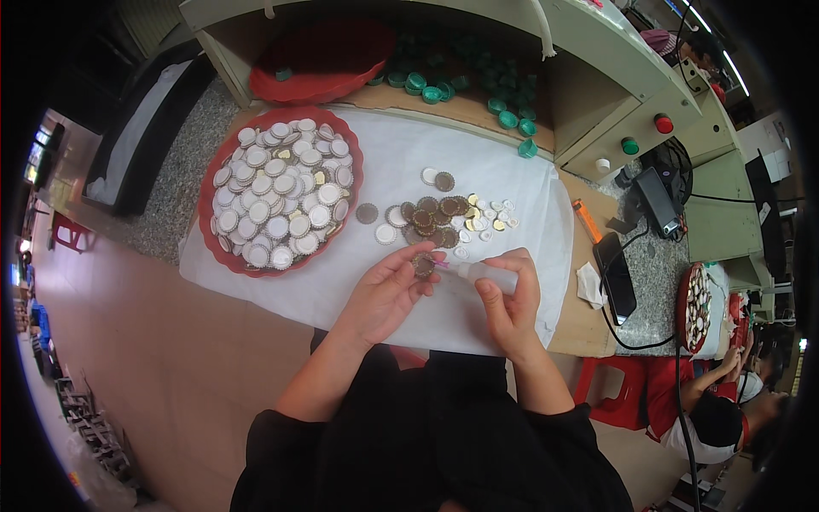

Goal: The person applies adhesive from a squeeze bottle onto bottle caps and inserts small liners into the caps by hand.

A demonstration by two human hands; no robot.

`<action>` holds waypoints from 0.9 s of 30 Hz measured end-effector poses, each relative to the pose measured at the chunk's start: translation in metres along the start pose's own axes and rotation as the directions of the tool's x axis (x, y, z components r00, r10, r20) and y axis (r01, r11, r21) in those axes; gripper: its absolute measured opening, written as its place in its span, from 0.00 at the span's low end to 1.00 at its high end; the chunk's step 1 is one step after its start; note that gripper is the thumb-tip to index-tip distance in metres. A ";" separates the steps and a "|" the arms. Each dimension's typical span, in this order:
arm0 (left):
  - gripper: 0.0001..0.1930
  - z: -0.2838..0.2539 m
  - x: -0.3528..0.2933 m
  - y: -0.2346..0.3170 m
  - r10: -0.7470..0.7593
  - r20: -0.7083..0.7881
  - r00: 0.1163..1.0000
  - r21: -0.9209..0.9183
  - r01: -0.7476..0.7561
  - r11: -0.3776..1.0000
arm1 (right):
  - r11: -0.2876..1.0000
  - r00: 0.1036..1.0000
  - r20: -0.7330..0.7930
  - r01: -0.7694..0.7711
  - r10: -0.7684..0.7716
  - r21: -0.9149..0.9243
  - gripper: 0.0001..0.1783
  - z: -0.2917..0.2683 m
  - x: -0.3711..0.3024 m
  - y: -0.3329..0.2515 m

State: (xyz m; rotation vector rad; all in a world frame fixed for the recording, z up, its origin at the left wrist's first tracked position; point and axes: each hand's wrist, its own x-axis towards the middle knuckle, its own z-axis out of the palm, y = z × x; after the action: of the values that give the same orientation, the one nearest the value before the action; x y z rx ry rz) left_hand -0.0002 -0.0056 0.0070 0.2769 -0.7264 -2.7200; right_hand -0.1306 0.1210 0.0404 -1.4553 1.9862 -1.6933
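Between the fingertips of my left hand (386,294) is a small brown disc with a scalloped rim (423,265). My right hand (514,303) grips a whitish squeeze bottle (493,276), tilted so that its thin pinkish nozzle (440,264) meets or nearly meets the disc. Just beyond both hands lies a loose pile of brown scalloped discs (431,215). Small white and gold round pieces (488,215) are scattered to the right of that pile. All of these lie on a white sheet (337,286) covering the bench.
At the left a red scalloped tray (207,226) is heaped with white discs. Green caps (509,119) and another red tray (328,68) occupy the shelf behind. To the right are a phone (614,277), an orange-handled tool (587,220) and cables. Another person (717,414) sits farther right.
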 end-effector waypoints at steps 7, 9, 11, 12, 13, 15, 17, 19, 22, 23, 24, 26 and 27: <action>0.18 -0.002 0.001 -0.001 0.037 0.000 0.999 0.007 -0.037 0.999 | 0.988 0.995 0.038 0.099 -0.096 -0.121 0.14 -0.004 0.000 -0.009; 0.18 -0.001 0.001 -0.001 0.037 -0.010 0.999 0.024 -0.037 0.999 | 0.985 0.993 0.049 0.113 -0.107 -0.132 0.15 -0.005 0.000 -0.012; 0.17 -0.002 0.001 -0.002 0.042 0.001 0.999 0.024 -0.042 0.999 | 0.982 0.991 0.060 0.125 -0.118 -0.144 0.15 -0.004 -0.001 -0.014; 0.17 -0.003 0.001 -0.002 0.049 0.012 0.999 0.024 -0.049 0.999 | 0.982 0.991 0.070 0.126 -0.117 -0.142 0.15 -0.004 -0.002 -0.015; 0.17 -0.003 0.001 -0.002 0.048 0.012 0.999 0.024 -0.048 0.999 | 0.982 0.990 0.080 0.128 -0.117 -0.140 0.15 -0.003 -0.002 -0.016; 0.17 -0.002 0.001 -0.002 0.043 -0.017 0.999 0.041 -0.042 0.998 | 0.981 0.988 0.086 0.136 -0.125 -0.137 0.15 -0.003 -0.002 -0.018; 0.17 -0.002 0.001 -0.002 0.043 -0.010 0.999 0.046 -0.042 0.998 | 0.980 0.987 0.093 0.144 -0.133 -0.134 0.15 -0.002 -0.002 -0.020; 0.17 -0.002 0.001 -0.002 0.043 -0.002 0.999 0.051 -0.043 0.998 | 0.984 0.987 0.093 0.138 -0.127 -0.115 0.15 -0.001 -0.001 -0.021; 0.17 -0.001 0.001 -0.002 0.034 0.001 0.999 0.060 -0.034 0.998 | 0.989 0.991 0.079 0.112 -0.105 -0.098 0.15 -0.001 -0.001 -0.020; 0.17 -0.001 0.001 -0.002 0.031 0.002 1.000 0.056 -0.031 0.998 | 0.989 0.991 0.078 0.113 -0.105 -0.100 0.15 -0.002 -0.001 -0.018; 0.17 0.000 0.001 -0.002 0.028 0.002 1.000 0.052 -0.028 0.998 | 0.995 0.996 0.055 0.070 -0.067 -0.067 0.14 -0.003 -0.003 -0.017; 0.17 -0.001 0.001 -0.001 0.034 -0.001 0.999 0.043 -0.034 0.998 | 0.999 0.999 0.031 0.029 -0.028 -0.036 0.14 -0.006 -0.004 -0.015; 0.17 -0.002 0.001 -0.002 0.040 -0.003 0.999 0.032 -0.040 0.999 | 0.935 0.977 -0.023 -0.194 0.210 0.296 0.15 -0.008 -0.005 -0.015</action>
State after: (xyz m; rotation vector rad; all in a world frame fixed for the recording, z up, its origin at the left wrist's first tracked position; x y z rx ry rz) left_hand -0.0009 -0.0052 0.0046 0.2714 -0.7663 -2.6714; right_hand -0.1252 0.1315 0.0530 -1.0774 1.7462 -1.8544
